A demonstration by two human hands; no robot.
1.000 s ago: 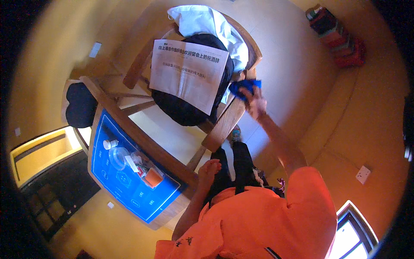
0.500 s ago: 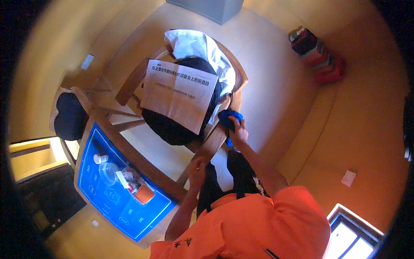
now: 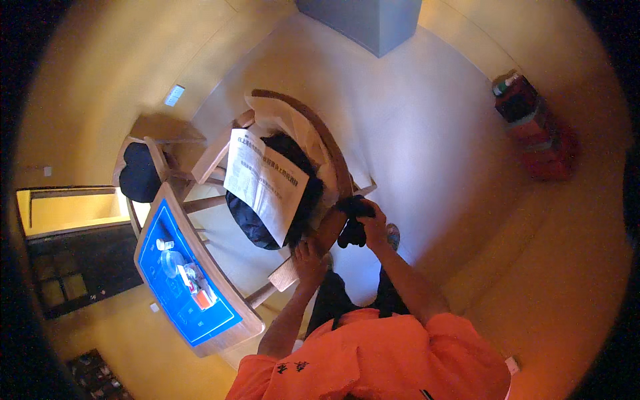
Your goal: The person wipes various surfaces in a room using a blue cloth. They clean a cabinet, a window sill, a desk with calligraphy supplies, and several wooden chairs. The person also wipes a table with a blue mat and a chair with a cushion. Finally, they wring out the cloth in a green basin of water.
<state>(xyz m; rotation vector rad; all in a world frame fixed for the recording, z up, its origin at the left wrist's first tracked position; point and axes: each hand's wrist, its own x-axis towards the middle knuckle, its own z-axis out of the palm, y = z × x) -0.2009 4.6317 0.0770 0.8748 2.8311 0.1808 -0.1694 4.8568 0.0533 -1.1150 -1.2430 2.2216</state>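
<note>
A wooden armchair (image 3: 341,167) stands in front of me, with a printed newspaper sheet (image 3: 267,183) and black fabric (image 3: 253,225) on its seat. Pale cloth (image 3: 293,123) lies inside its curved back. My left hand (image 3: 309,261) grips the armrest near its front end. Farther along that rail, my right hand (image 3: 375,225) holds a bunched cloth (image 3: 351,217) against the wood. The cloth looks nearly black now, and part of it hangs below my fingers.
To the left is a wooden table (image 3: 248,319) with a blue top, carrying a plastic bottle, a clear container and small packets. Another chair with a black seat (image 3: 139,173) stands beyond it. Stacked boxes (image 3: 533,127) sit at the right wall, and a grey cabinet (image 3: 363,23) at the far side.
My view has shifted, and the chair appears nearer the table's far end. Both hands stay on the armrest. The cloth, bright blue before, looks darker and hangs lower.
</note>
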